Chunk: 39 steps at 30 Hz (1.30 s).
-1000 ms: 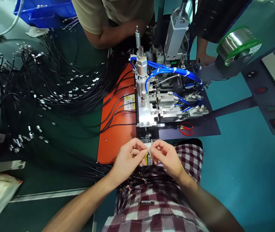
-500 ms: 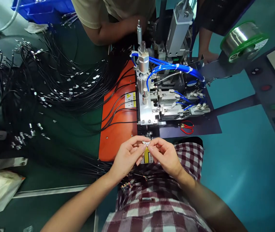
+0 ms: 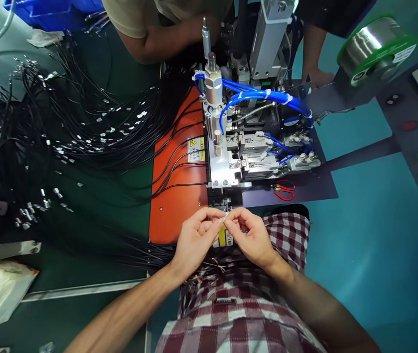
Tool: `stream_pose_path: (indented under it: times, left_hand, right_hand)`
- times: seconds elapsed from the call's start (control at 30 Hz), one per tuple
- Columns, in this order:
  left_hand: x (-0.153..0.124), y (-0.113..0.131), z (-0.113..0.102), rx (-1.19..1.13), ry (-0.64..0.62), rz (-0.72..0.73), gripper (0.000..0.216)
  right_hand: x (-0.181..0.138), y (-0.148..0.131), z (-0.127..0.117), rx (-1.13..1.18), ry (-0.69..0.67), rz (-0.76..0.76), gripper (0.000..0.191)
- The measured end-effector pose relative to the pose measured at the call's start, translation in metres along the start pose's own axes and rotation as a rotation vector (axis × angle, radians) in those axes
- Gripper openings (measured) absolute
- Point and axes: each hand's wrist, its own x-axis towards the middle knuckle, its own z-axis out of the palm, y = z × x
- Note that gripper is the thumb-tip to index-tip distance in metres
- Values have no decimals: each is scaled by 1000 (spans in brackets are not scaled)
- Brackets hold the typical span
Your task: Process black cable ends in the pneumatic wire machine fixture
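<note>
My left hand (image 3: 196, 239) and my right hand (image 3: 250, 238) meet fingertip to fingertip just in front of the machine (image 3: 238, 157). Both pinch a small silver metal piece (image 3: 225, 216) between thumb and forefinger. Thin coloured wire ends (image 3: 209, 269) trail below my hands over my checked shirt. An orange plate (image 3: 175, 196) lies left of my hands, with black cables (image 3: 172, 171) running across it into the machine.
A large heap of black cables with metal ends (image 3: 65, 132) covers the green mat on the left. Red-handled snips (image 3: 284, 191) lie right of the machine. A solder spool (image 3: 374, 44) sits at top right. Another person's arm (image 3: 150, 46) leans in at the top.
My hands have stayed pinched together on the small piece, only turning it slightly. The view has shifted a little.
</note>
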Motion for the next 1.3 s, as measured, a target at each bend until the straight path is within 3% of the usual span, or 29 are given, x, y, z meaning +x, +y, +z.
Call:
stream_pose_path:
  times: [0.27,0.5,0.67,0.93,1.3]
  left_hand:
    - [5,-2,-4,-5,16,-19,27]
    - [7,-1,-5,4,9,-74,30]
    - [7,-5,-6,12,-13,-75,28]
    - [6,-7,-9,-35,-36,-41,22]
    - [8,-6,-8,-55,-36,-49,22]
  right_hand:
    - [-3,0,6,-113,45,-75,10]
    - [5,-7,-12,-96,28,-23,11]
    - [8,-8,-9,-60,23,-45,11]
    - [8,-7,-1,175,-27,137,19]
    - [7,-8,2,191,2,140,18]
